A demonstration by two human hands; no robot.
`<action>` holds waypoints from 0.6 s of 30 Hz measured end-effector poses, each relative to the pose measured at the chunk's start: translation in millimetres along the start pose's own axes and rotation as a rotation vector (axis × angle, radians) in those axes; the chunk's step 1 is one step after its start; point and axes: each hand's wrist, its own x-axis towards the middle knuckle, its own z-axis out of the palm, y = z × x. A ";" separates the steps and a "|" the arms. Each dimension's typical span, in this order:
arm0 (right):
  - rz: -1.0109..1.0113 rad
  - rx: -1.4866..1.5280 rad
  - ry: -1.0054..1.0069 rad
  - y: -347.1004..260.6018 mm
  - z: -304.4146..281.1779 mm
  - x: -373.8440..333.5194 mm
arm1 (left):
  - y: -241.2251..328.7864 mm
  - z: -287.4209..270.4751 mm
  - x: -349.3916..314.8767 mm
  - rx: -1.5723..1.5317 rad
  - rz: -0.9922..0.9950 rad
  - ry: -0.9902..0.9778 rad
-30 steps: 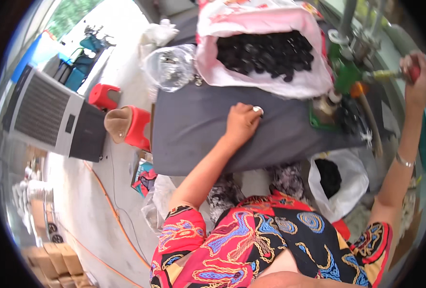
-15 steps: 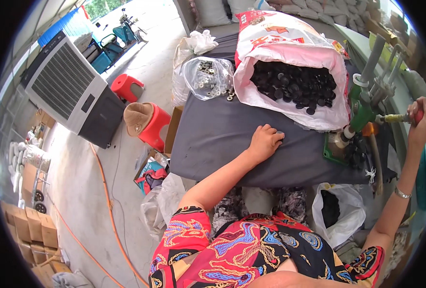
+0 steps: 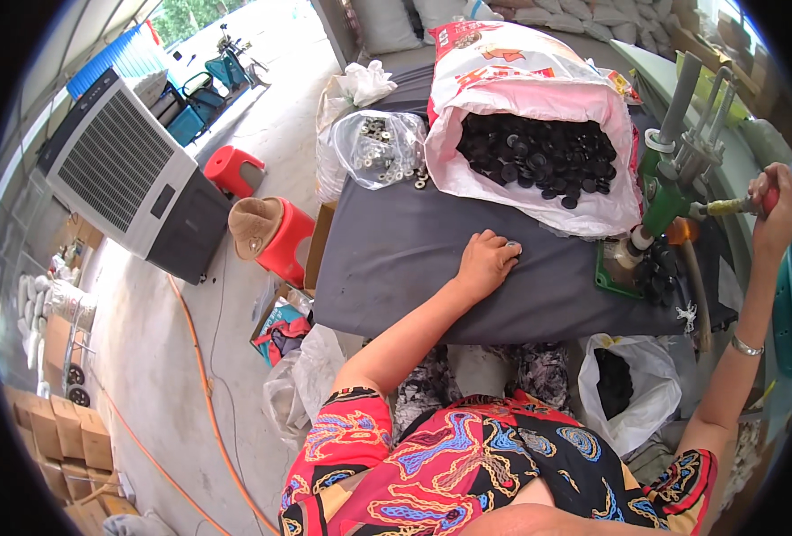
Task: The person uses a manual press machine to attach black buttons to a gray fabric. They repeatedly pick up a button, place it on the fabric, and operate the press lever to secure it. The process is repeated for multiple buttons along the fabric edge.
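My left hand (image 3: 487, 266) rests on the dark cloth of the table (image 3: 396, 268), fingers curled. Its thumb and fingertips pinch a small round piece (image 3: 514, 247), mostly hidden, whose kind I cannot make out. At the far right, my right hand (image 3: 775, 207) is closed around the red-knobbed lever handle (image 3: 726, 207) of a green hand press (image 3: 668, 201). The press stands at the table's right side. Beyond my left hand lies a large open sack (image 3: 628, 210), mouth toward me, full of black round caps (image 3: 539, 161).
A clear bag of small metal rings (image 3: 378, 147) sits at the table's far left corner. Black pieces (image 3: 659, 277) lie by the press base. A white bag (image 3: 650, 384) hangs below the front edge. Left are a red stool (image 3: 289, 246), an air cooler (image 3: 119, 170) and an orange hose (image 3: 201, 357).
The view has shifted slightly. My right hand and the lever handle are a little higher. My left hand stays in nearly the same place on the cloth, still pinching the small piece.
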 end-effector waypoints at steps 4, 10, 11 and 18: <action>0.014 0.003 0.008 -0.1 -1.5 0.4 | 0.3 2.5 0.1 0.015 -0.022 0.004; 0.025 0.004 0.028 -2.8 0.2 -0.4 | 5.0 0.3 4.2 -0.011 -0.054 -0.021; 0.021 0.003 0.014 -2.2 0.4 -0.8 | 4.6 -0.1 4.8 -0.009 -0.052 -0.019; 0.000 -0.048 0.029 -9.3 16.1 -2.2 | 3.2 5.3 5.3 -0.025 -0.059 0.031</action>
